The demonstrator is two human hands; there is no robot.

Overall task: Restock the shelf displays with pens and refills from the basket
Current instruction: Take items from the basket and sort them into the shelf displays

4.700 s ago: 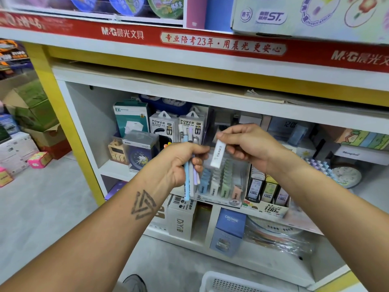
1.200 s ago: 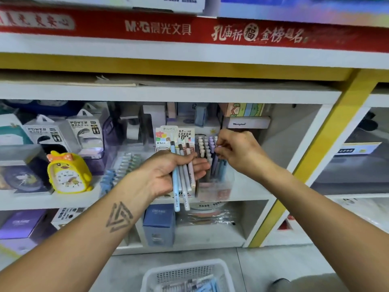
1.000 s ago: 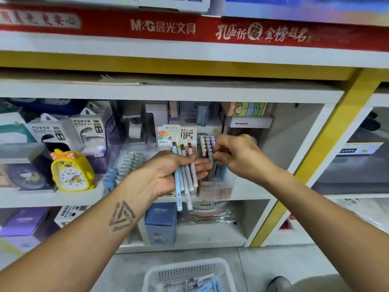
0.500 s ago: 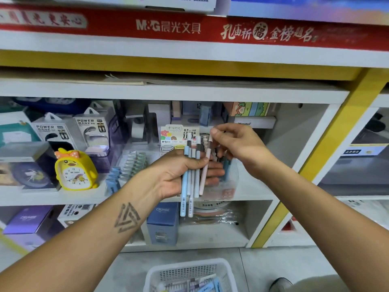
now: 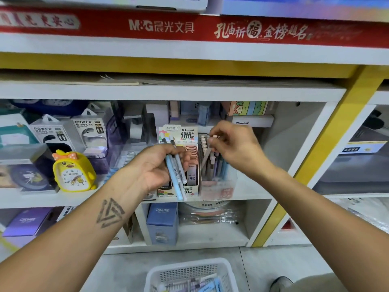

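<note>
That pale pen [image 5: 207, 153] is going tip-down into the clear display holder [image 5: 219, 186] at the shelf's right end, your right hand [image 5: 235, 148] pinching its cap end from above. Keep it upright and find a free gap. Your left hand [image 5: 155, 167], palm up, grips the spare pens [image 5: 175, 175]; the basket [image 5: 189, 275] waits on the floor below.

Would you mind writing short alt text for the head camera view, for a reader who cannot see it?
A person's right hand lowers a pale pen into a clear pen holder on a shop shelf, while the left hand grips a bundle of pens. A white basket of stock sits on the floor below, and a yellow duck clock stands to the left.
</note>
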